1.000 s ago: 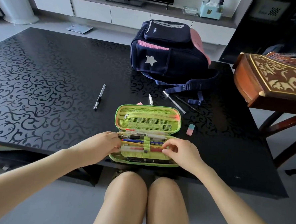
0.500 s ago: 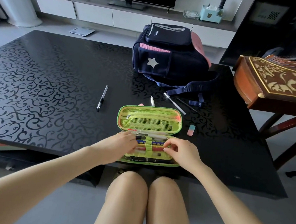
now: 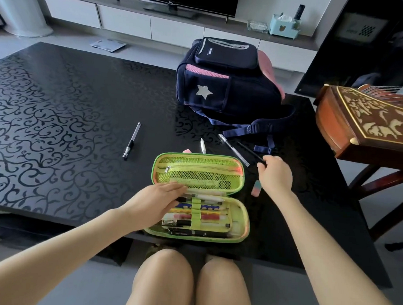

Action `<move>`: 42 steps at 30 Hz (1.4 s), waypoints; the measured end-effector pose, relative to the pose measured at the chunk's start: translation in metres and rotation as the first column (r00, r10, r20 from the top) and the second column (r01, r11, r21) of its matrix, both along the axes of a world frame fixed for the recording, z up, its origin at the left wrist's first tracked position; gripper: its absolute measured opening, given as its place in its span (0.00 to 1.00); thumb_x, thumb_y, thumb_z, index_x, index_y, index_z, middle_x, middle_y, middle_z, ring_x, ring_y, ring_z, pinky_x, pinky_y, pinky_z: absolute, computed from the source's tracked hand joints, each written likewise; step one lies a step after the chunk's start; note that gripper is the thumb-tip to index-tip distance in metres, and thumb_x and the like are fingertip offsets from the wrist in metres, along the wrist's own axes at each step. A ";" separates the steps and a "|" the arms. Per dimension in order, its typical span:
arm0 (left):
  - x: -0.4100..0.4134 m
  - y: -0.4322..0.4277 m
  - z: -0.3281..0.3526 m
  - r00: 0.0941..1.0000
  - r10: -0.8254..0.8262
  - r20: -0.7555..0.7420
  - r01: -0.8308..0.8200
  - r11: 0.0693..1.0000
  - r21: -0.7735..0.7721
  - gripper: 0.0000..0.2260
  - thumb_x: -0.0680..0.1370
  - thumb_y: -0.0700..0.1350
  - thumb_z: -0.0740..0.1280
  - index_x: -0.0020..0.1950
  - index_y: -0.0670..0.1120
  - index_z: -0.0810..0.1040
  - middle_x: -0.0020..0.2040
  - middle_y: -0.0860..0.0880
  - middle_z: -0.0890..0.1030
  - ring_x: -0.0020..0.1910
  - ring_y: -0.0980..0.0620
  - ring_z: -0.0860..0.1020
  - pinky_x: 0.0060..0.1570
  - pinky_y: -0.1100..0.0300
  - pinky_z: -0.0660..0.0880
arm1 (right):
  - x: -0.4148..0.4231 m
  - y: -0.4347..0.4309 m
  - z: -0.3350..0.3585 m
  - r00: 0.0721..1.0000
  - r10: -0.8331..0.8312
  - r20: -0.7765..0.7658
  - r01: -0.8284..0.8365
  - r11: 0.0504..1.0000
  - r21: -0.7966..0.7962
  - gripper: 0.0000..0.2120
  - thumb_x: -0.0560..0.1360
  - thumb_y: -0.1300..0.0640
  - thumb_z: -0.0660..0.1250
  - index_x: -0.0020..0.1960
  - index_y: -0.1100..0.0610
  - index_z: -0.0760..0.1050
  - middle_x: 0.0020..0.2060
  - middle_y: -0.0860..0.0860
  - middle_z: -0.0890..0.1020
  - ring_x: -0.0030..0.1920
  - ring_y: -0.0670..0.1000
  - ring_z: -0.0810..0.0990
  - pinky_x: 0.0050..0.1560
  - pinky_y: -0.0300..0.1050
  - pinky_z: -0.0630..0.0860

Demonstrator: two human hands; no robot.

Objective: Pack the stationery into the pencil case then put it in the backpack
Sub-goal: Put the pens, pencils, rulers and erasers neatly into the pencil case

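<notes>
The pencil case (image 3: 201,176) lies open at the table's (image 3: 68,120) near edge, stored pens (image 3: 207,197) in its near half. From it, the backpack (image 3: 226,83) stands well back at one o'clock, a lone pen (image 3: 131,140) at ten, a short pen (image 3: 203,146) just behind at twelve, a pair of pens (image 3: 233,149) at one, an eraser (image 3: 256,188) just beside at three.

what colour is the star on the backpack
Silvery white star on the navy backpack side, seen clearly in the head view.

A black scroll-patterned table (image 3: 56,120) bears an open green case (image 3: 155,166) at its 6 o'clock edge. Seen from the case, a backpack (image 3: 246,93) sits at 1 o'clock and a clear pen (image 3: 132,140) at 10. A pink scrap (image 3: 187,150) and white pen (image 3: 203,146) lie at 12, a silver pen (image 3: 233,149) at 1, a black pen (image 3: 250,151) at 2 and an eraser (image 3: 256,187) at 3.
</notes>
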State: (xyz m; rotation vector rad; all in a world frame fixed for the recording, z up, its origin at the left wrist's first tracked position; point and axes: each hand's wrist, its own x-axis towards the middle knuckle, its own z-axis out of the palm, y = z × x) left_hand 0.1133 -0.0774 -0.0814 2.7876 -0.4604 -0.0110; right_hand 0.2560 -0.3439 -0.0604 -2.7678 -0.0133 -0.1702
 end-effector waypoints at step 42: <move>0.012 0.008 0.014 0.982 0.187 -0.034 -0.188 0.927 -0.325 0.04 0.76 0.40 0.66 0.46 0.43 0.80 0.42 0.50 0.77 0.41 0.53 0.74 0.44 0.62 0.72 | -0.124 0.017 -0.002 0.678 0.732 0.063 -0.727 0.681 -0.089 0.04 0.68 0.63 0.74 0.42 0.61 0.81 0.36 0.52 0.81 0.40 0.55 0.79 0.41 0.47 0.78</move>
